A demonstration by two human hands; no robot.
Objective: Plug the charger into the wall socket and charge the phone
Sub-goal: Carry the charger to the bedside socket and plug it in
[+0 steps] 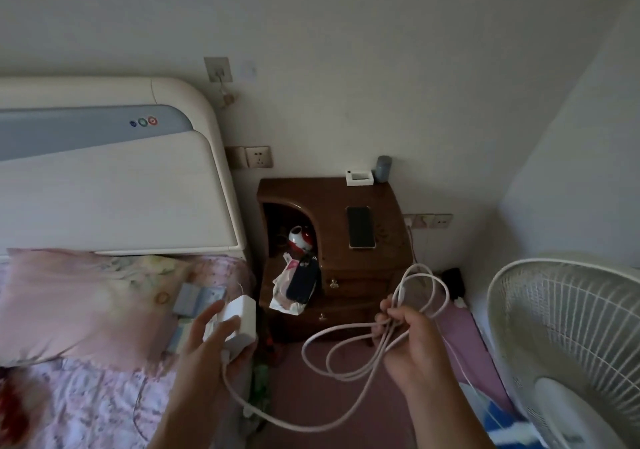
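- Hands: two bare ones. The left hand (211, 337) cups one white block-shaped charger adapter (239, 320), thumb and fingers wrapped round its sides. The right hand (412, 337) is closed round a bundle of the pale pink-white charging cable (349, 351).
- Cable: one, leaving the underside of the adapter, sagging low between the hands, then rising to the right fist; about three loops hang from the fist to its left and two or three stand up above it.
- Adapter: held over the edge of the bed, just left of the dark wooden bedside cabinet (388, 254); its long axis tilts up and away from the person, cable end lowest. Its prongs I cannot make out.
- Phones: one dark rectangular phone (361, 227) lies flat and face up on the cabinet top, long axis running away from the person; a second dark phone-like slab (303, 284) rests on crumpled packaging on the lower shelf.
- Wall sockets: one white five-hole wall socket (258, 156) sits above the cabinet beside the cream headboard (114, 202), well apart from the adapter; a second socket strip (429, 221) is low to the cabinet's right.
- Fans: one white wire-grille fan (568, 337) at lower right.
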